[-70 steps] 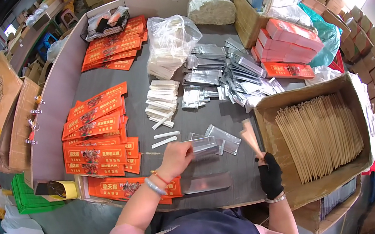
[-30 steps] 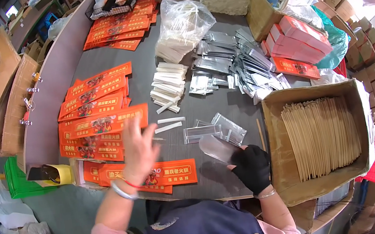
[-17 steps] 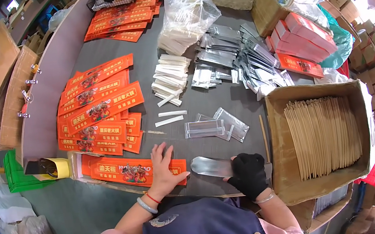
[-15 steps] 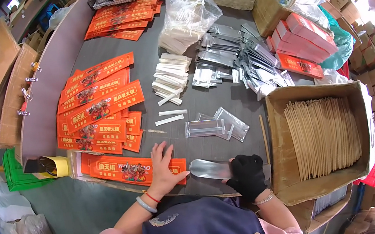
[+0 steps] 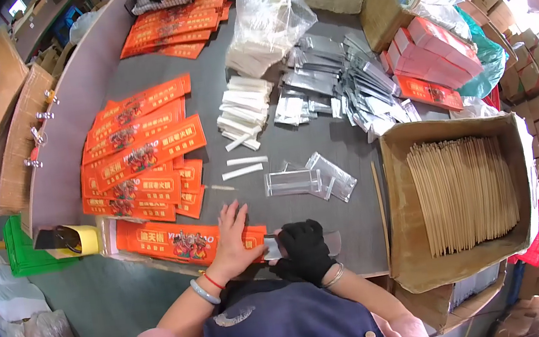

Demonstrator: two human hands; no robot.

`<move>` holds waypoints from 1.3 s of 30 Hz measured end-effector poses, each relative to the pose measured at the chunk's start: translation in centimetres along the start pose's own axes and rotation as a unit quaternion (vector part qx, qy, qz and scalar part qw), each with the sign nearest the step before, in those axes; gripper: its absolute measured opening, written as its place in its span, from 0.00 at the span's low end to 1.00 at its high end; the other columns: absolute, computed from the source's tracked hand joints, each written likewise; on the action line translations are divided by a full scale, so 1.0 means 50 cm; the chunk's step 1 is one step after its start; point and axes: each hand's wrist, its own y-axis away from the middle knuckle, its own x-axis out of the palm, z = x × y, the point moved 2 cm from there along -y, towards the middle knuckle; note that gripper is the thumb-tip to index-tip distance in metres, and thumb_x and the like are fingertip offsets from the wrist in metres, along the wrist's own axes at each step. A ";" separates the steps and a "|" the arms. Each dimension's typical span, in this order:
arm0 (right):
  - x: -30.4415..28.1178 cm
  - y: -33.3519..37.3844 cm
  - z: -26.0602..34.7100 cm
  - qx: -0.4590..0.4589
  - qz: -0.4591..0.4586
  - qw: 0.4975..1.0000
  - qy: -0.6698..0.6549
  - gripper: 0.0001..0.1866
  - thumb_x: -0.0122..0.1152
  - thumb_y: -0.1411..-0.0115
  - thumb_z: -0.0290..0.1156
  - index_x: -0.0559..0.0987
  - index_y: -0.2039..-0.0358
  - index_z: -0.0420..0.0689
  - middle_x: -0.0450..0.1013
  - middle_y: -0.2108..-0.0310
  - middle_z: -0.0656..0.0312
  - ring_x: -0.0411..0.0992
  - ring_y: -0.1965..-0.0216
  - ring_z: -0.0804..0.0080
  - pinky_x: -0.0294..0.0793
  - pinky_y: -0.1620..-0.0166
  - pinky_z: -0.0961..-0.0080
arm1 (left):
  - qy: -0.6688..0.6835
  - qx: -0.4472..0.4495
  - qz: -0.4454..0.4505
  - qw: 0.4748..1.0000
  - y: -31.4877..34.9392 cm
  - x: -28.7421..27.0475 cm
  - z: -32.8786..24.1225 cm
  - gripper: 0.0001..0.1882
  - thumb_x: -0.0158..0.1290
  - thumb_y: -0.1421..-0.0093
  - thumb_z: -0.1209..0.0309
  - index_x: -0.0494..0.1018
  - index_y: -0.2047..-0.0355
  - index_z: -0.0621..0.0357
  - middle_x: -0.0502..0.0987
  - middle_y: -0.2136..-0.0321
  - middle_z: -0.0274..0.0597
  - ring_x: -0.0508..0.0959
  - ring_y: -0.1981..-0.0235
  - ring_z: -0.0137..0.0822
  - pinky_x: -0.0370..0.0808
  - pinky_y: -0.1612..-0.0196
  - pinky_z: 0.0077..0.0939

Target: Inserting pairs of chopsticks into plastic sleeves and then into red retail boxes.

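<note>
My bare left hand [image 5: 231, 247] lies with its fingers spread on the right part of a long red printed paper sleeve [image 5: 159, 241] at the table's near edge. My right hand [image 5: 307, 251], in a black fingerless glove, is closed over a shiny, flat silver strip [image 5: 272, 249]. One end of the strip is at the sleeve's right end beside my left thumb; whether it is inside I cannot tell. Its other, clearer-looking end shows past my right knuckles. Beyond my hands lie several clear, flat packets [image 5: 293, 182] and two white paper-wrapped sticks [image 5: 245, 170].
Fanned red sleeves [image 5: 143, 152] cover the left side. A pile of white wrapped sticks [image 5: 246, 106] and silvery packets [image 5: 315, 76] lie farther back. At right stands a cardboard box [image 5: 466, 268] of wooden chopsticks [image 5: 466, 196]. A yellow-rimmed holder [image 5: 86, 238] sits at the left edge.
My right hand has moved left with the silver strip, bringing it up to the red sleeve's right end. My left hand stays on the sleeve.
</note>
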 end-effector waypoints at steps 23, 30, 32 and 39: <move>-0.179 0.322 -0.418 0.507 -0.118 0.845 0.118 0.09 0.58 0.44 0.32 0.72 0.65 0.43 0.71 0.64 0.50 0.70 0.57 0.48 0.70 0.55 0.55 | -0.150 0.148 0.010 0.978 -0.238 0.042 -0.040 0.17 0.64 0.52 0.68 0.74 0.62 0.53 0.73 0.62 0.38 0.71 0.55 0.42 0.65 0.53 0.40; -0.185 0.284 -0.361 0.422 -0.293 0.855 0.064 0.07 0.57 0.42 0.28 0.76 0.63 0.41 0.72 0.68 0.49 0.71 0.63 0.48 0.70 0.60 0.58 | 0.128 -0.027 0.210 0.969 -0.188 0.010 -0.084 0.10 0.64 0.51 0.64 0.75 0.71 0.50 0.75 0.76 0.36 0.74 0.69 0.39 0.66 0.58 0.35; -0.185 0.249 -0.312 0.392 -0.293 0.872 0.014 0.07 0.57 0.42 0.27 0.77 0.63 0.41 0.72 0.69 0.50 0.71 0.66 0.48 0.70 0.61 0.58 | -0.022 0.124 0.211 0.969 -0.119 0.034 -0.086 0.10 0.65 0.52 0.63 0.76 0.75 0.50 0.76 0.73 0.34 0.74 0.65 0.38 0.67 0.57 0.36; -0.123 0.146 -0.141 0.147 0.094 0.983 0.064 0.13 0.61 0.47 0.28 0.81 0.59 0.48 0.73 0.72 0.55 0.72 0.69 0.53 0.70 0.67 0.58 | -0.073 0.125 0.088 0.986 -0.015 -0.016 -0.057 0.34 0.72 0.65 0.62 0.75 0.55 0.55 0.73 0.56 0.42 0.70 0.52 0.47 0.66 0.47 0.41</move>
